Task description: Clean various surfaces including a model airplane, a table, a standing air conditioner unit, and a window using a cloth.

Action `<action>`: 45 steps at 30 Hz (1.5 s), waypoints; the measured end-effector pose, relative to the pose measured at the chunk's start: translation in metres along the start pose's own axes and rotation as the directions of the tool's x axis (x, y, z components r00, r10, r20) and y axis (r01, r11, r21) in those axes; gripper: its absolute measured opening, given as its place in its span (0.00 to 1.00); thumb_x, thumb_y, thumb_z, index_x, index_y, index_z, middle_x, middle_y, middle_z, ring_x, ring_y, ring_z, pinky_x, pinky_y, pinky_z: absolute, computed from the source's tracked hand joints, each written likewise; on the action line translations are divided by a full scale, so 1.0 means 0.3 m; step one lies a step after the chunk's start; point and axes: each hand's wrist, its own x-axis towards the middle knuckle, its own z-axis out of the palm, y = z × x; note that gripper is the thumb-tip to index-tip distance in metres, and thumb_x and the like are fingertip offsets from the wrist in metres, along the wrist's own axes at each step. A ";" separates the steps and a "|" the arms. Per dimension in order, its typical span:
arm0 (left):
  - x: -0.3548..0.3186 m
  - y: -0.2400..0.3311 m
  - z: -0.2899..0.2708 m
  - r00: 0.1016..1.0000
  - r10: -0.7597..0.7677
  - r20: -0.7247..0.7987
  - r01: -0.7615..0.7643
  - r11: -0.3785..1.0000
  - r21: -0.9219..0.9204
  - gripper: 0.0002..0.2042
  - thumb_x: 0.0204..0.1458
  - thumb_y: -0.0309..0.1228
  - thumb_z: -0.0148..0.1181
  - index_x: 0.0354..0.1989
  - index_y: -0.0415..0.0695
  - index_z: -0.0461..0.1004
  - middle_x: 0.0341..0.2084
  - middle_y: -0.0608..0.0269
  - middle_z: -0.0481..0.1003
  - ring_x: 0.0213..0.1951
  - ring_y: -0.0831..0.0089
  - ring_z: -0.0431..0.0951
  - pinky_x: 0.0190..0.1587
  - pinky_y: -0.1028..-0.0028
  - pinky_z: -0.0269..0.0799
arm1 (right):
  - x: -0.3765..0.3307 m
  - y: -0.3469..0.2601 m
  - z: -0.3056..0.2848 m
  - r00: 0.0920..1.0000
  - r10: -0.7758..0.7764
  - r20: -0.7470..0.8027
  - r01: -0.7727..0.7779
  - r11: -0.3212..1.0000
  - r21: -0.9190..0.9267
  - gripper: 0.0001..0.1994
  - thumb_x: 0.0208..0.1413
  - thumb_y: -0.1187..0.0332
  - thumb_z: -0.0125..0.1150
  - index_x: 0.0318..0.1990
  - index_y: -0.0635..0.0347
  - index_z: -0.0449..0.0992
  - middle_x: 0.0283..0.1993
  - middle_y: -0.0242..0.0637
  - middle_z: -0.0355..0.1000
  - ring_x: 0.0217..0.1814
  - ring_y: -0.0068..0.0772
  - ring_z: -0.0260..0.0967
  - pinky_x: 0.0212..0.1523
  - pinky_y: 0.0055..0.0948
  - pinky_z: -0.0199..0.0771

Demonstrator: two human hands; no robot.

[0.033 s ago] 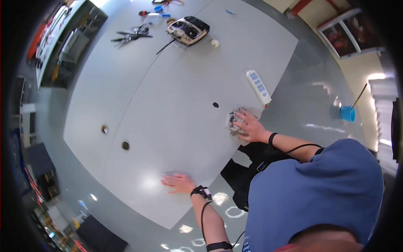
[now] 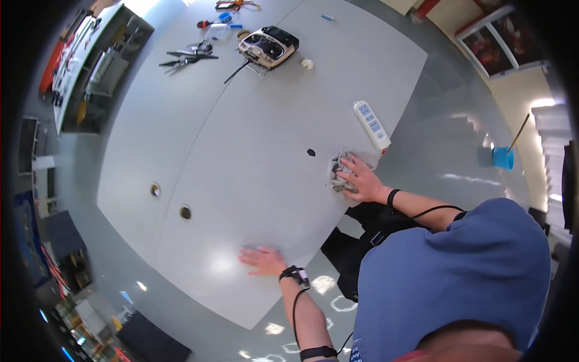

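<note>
A crumpled grey cloth [image 2: 339, 172] lies on the large grey-white table [image 2: 259, 181], by its right edge. My right hand [image 2: 362, 181] presses on the cloth from above, fingers bent over its folds. My left hand [image 2: 264, 260] rests on the tabletop near the table's front corner, fingers stretched out and slightly blurred, with nothing in it. Just beyond the cloth lies a white power strip [image 2: 371, 125] along the table edge. A small dark spot [image 2: 310, 152] marks the tabletop to the left of the cloth.
At the table's far end lie a remote controller [image 2: 268, 47], dark propeller-like blades [image 2: 188, 55], a screwdriver [image 2: 205, 24] and a crumpled white scrap [image 2: 307, 63]. Two round holes [image 2: 186, 212] pierce the table's left side. A blue bucket [image 2: 502, 158] with a stick stands at right.
The whole view has shifted slightly, with the table's left side now a little farther right. Both hands keep nearly the same places: the right on the cloth, the left on the tabletop.
</note>
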 end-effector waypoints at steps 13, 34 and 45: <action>0.074 0.552 0.000 0.856 -0.516 0.039 0.516 0.848 -0.116 0.30 0.57 0.42 0.31 0.66 0.37 0.41 0.67 0.54 0.40 0.68 0.61 0.39 0.61 0.42 0.38 | 0.426 -0.071 0.134 0.990 0.040 -0.136 -0.047 0.998 -0.047 0.25 0.44 0.60 0.57 0.55 0.45 0.68 0.66 0.44 0.49 0.68 0.63 0.39 0.65 0.56 0.43; 0.104 0.533 -0.065 0.873 -0.479 0.096 0.488 0.864 -0.127 0.31 0.55 0.40 0.34 0.66 0.37 0.40 0.67 0.51 0.40 0.68 0.60 0.39 0.63 0.45 0.32 | 1.411 -0.121 0.271 0.929 -0.336 -0.152 0.298 0.927 -0.226 0.22 0.49 0.58 0.55 0.54 0.45 0.67 0.64 0.39 0.55 0.64 0.61 0.49 0.63 0.50 0.51; 0.103 0.567 -0.040 0.863 -0.494 0.101 0.504 0.853 -0.134 0.31 0.56 0.40 0.31 0.66 0.39 0.39 0.67 0.52 0.38 0.69 0.59 0.37 0.63 0.45 0.31 | 0.629 0.097 0.031 0.987 -0.162 0.020 0.163 0.983 -0.087 0.27 0.41 0.66 0.61 0.54 0.48 0.67 0.64 0.44 0.54 0.65 0.60 0.48 0.63 0.52 0.51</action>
